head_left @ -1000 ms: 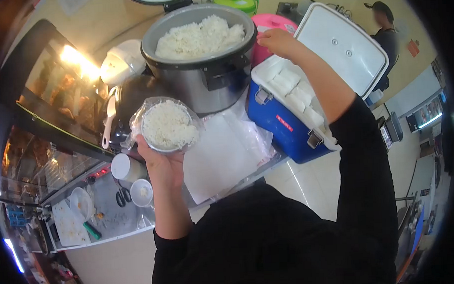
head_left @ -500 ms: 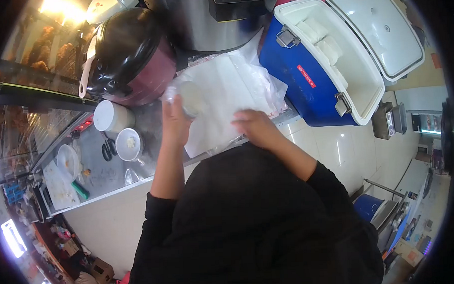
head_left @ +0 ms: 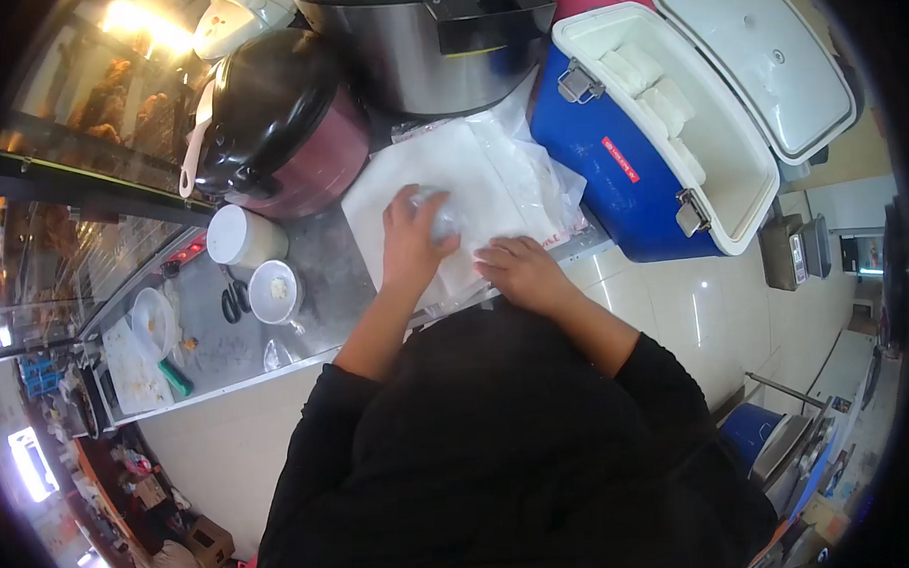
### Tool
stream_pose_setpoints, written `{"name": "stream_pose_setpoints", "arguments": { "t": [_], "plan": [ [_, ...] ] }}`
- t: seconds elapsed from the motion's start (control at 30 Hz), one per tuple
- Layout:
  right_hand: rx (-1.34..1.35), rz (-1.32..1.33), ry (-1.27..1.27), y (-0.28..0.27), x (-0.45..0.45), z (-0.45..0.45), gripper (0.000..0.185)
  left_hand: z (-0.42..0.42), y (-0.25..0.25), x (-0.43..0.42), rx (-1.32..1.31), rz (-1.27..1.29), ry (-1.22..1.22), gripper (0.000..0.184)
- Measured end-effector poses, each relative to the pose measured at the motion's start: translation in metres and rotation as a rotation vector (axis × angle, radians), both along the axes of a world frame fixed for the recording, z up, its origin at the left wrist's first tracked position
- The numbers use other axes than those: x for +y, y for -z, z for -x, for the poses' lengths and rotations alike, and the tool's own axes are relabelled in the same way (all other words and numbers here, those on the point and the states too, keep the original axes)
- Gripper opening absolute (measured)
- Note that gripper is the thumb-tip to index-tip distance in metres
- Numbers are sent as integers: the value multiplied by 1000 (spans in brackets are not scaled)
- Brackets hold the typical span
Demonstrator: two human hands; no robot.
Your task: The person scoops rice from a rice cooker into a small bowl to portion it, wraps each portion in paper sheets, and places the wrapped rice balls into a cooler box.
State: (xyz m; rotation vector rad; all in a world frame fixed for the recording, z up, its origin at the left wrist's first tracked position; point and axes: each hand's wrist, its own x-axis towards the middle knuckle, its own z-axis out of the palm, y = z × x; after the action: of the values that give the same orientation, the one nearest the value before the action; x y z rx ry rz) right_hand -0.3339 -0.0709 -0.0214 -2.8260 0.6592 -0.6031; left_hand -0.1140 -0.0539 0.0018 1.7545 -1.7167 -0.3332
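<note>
My left hand [head_left: 410,243] is curved around a small clear bowl [head_left: 434,217], held low over a white sheet of wrapping paper [head_left: 386,181]. The hand covers part of the bowl, and its contents cannot be made out. At the near right side of the paper, my right hand [head_left: 519,272] has its fingers bent onto the sheet, gripping it. Thin clear plastic [head_left: 561,185] and printed sheets lie under and beside the paper.
A blue cooler [head_left: 596,169] with white packets stands open at right. Behind are a steel pot [head_left: 397,61] and a pink rice cooker [head_left: 315,164]. At left lie a white tub [head_left: 241,236], small white bowl [head_left: 273,292], black-handled scissors [head_left: 235,297] and cutting board [head_left: 132,370].
My left hand has moved right and down with the clear bowl, from the paper's left side to its middle. My right hand has closed onto the paper.
</note>
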Motion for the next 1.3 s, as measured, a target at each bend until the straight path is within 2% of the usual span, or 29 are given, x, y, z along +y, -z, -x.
{"name": "stream_pose_setpoints", "arguments": {
  "t": [0.13, 0.2, 0.33, 0.4, 0.5, 0.6, 0.67, 0.77, 0.83, 0.87, 0.93, 0.97, 1.07, 1.13, 1.17, 1.23, 1.3],
  "plan": [
    [200, -114, 3, -25, -1, -5, 9, -42, 33, 7, 380, 108, -250, 51],
    [260, -213, 42, -32, 1, -9, 9, -68, 35, 21, 669, -35, -430, 42],
    [300, -372, 32, -45, -3, -11, 9, -99, -10, 50, 400, -291, -561, 40],
    [281, -344, 22, -48, -8, -12, 9, -107, -24, 58, 229, -462, -586, 42],
    [285, -326, 10, -69, -19, -17, 9, -93, -37, 58, -257, 230, -609, 44],
    [282, -272, 35, -79, -35, -28, 9, -63, -74, 57, -219, 453, -367, 43],
    [258, -264, 30, -76, -51, -35, 8, -43, -75, 62, -205, 356, -75, 39],
    [167, -320, -37, -56, -72, -42, 8, -23, -82, 41, -209, 213, 147, 46],
    [53, -348, -100, -50, -83, -50, 8, -31, -62, 38, -22, -219, 119, 51],
    [12, -474, -77, -46, -87, -52, 9, -37, -47, 37, 74, -435, 104, 54],
    [-71, -725, -33, -39, -96, -57, 12, -57, -14, 34, 270, -482, 34, 54],
    [-64, -755, -7, -35, -100, -58, 13, -62, -9, 32, 367, -507, -1, 54],
    [-31, -824, 75, -19, -109, -56, 15, -65, 2, 26, 398, -586, -188, 42],
    [1, -834, 136, -5, -112, -57, 17, -53, 1, 27, 139, -361, -326, 35],
    [-67, -789, 158, 0, -113, -58, 17, -44, -1, 28, 11, -246, -392, 32],
    [-199, -697, 197, 9, -116, -59, 17, -35, 7, 29, -272, -111, -189, 33],
    [-240, -472, 221, 18, -128, -64, 19, -23, 8, 30, -480, 35, 37, 36]
  ]
}}
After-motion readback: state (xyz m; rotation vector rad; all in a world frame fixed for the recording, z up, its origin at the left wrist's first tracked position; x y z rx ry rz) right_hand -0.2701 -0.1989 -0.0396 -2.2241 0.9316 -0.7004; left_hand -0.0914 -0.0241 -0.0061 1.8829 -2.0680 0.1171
